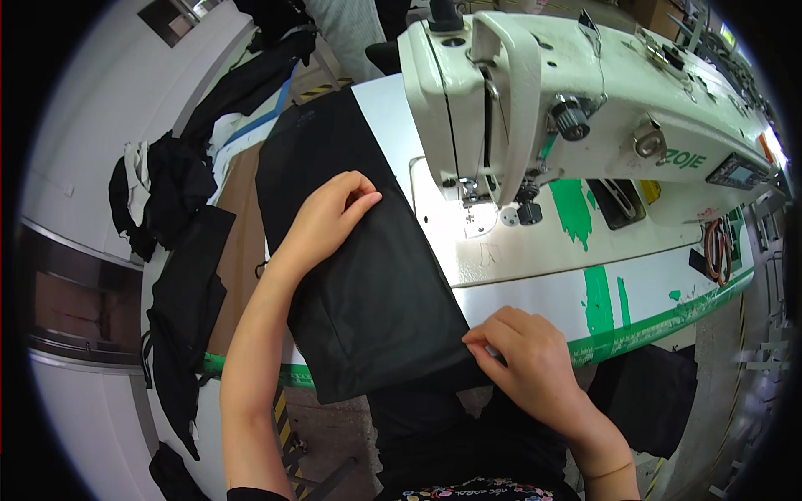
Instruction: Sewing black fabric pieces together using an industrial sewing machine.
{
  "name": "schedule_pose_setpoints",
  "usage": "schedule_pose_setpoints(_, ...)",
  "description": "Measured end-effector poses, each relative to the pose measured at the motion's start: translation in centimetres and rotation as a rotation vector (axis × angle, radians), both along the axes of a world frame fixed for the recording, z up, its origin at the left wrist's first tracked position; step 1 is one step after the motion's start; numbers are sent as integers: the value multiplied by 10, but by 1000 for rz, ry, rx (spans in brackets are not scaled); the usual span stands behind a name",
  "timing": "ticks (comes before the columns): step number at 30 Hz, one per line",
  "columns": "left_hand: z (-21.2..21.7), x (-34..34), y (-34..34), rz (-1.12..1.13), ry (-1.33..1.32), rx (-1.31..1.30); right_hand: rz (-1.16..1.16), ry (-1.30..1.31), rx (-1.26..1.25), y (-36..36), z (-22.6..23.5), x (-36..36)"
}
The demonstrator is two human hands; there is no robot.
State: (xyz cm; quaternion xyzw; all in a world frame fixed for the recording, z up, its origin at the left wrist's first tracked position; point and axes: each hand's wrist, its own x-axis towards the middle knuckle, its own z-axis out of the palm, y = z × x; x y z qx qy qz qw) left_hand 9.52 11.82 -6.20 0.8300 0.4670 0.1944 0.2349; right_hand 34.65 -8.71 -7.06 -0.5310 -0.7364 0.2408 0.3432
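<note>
At centre-left the black fabric panel (376,284) is spread flat beside the sewing machine (601,142); how much is done or left cannot be told. Over it the left hand (322,219) is bent inward, its grip on cloth unclear. Lower right of centre, the panel's edge is pinched by the right hand (526,355), palm down.

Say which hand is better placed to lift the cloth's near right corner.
Probably the right hand: its fingers are at the cloth's right edge, close to that corner. The left hand is farther up the cloth.
</note>
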Motion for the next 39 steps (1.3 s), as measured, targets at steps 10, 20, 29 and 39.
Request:
schedule_pose_setpoints(10, -1, 10, 0, 119, -83, -57, -2, -9, 96, -3, -8, 1)
schedule_pose_setpoints(20, 4, 16, -7, 256, -44, -101, -11, -25, 65, -3, -8, -1)
schedule_pose_setpoints(29, -6, 17, -6, 277, -45, -17, 11, 74, 44, -4, -2, 0)
schedule_pose_setpoints(39, -10, 25, -8, 115, -5, 363, 32, 2, 39, -1, -8, 7)
